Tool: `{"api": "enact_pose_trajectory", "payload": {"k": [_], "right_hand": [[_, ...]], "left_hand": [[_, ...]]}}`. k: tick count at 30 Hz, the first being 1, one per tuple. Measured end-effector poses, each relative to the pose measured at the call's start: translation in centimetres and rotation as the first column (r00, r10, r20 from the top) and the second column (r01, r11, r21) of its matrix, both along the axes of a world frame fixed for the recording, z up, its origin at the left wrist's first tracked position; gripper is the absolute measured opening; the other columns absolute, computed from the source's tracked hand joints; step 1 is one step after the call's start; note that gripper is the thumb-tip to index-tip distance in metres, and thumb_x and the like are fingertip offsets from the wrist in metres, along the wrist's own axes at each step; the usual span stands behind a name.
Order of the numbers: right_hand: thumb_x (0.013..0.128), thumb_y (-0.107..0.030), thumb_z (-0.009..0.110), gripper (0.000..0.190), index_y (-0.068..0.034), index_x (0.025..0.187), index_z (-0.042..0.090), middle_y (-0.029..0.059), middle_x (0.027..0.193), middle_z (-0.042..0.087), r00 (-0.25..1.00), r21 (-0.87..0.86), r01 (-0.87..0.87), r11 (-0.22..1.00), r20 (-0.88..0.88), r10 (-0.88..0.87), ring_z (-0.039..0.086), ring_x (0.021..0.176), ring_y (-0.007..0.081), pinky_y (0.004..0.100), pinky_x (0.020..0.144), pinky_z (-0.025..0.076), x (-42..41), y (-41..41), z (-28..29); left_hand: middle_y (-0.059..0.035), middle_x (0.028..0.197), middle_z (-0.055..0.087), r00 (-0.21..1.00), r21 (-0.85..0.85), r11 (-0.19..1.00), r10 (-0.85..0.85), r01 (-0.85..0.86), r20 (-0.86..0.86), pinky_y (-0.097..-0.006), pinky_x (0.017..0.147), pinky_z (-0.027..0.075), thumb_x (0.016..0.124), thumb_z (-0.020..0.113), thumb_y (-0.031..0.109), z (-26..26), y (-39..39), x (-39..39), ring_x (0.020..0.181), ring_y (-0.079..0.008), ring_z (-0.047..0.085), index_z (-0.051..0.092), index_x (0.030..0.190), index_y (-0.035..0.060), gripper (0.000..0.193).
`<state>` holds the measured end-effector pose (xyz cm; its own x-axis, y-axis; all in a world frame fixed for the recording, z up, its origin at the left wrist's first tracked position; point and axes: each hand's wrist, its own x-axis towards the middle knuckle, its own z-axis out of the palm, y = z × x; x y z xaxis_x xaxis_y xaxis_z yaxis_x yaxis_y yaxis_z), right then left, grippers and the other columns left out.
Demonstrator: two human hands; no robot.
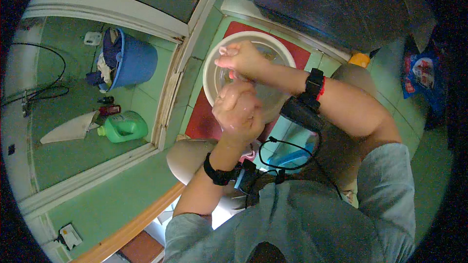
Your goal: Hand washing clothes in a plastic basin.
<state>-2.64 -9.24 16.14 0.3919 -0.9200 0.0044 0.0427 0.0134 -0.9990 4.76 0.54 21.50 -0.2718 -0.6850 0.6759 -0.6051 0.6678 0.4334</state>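
Note:
A round white basin (209, 64) with water in it stands on a red mat (301, 56) on green floor tiles. Over the basin, my right hand (245, 58) is curled, with a small pale pinkish bit (227, 51) showing at its fingers; I cannot tell what that is. Just nearer to me, my left hand (237, 107) is wet and clenched into a fist, close against the right one. Whatever lies inside the fists is hidden. Each wrist carries a black strap with a device, the right one (301, 111) and the left one (245, 177).
Beyond a white frame (170, 91) at left, a blue bucket (139, 60) of clothes lies tilted near a green plastic jug (126, 128). A black cable (260, 157) loops below my wrists. At right are an orange object (360, 59) and a blue printed bag (420, 73).

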Motion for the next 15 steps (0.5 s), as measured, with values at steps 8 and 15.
{"api": "enact_pose_trajectory", "payload": {"k": [8, 15], "right_hand": [[0.071, -0.02, 0.059, 0.013, -0.008, 0.07, 0.062, 0.0099, 0.07, 0.06, 0.989, -0.145, 0.083, 0.986, -0.113, -0.1, 0.058, 0.064, 0.0204, 0.0382, 0.055, 0.047, 0.3, 0.3, 0.2], [0.07, -0.014, 0.061, 0.009, -0.008, 0.076, 0.057, 0.0054, 0.065, 0.054, 0.888, 0.5, 0.22, 0.838, 0.253, -0.384, 0.054, 0.058, 0.0193, 0.03, 0.05, 0.044, -1.8, 0.1, 1.6]], "left_hand": [[-0.0069, 0.074, 0.051, 0.99, -0.01, 1.0, 0.02, -0.019, 0.136, -0.0343, 0.064, 0.04, 0.048, 0.054, 0.004, -4.5, -0.7, 1.0, 0.07, -0.0244, 0.051, 0.05, 0.059, 0.0082, 0.012], [-0.012, 0.091, 0.05, 0.957, 0.276, 0.933, 0.269, -0.229, -0.113, -0.0362, 0.082, 0.038, 0.065, 0.062, -0.001, -6.8, 1.4, 2.2, 0.089, -0.0286, 0.049, 0.048, 0.09, 0.0054, 0.03]]}}
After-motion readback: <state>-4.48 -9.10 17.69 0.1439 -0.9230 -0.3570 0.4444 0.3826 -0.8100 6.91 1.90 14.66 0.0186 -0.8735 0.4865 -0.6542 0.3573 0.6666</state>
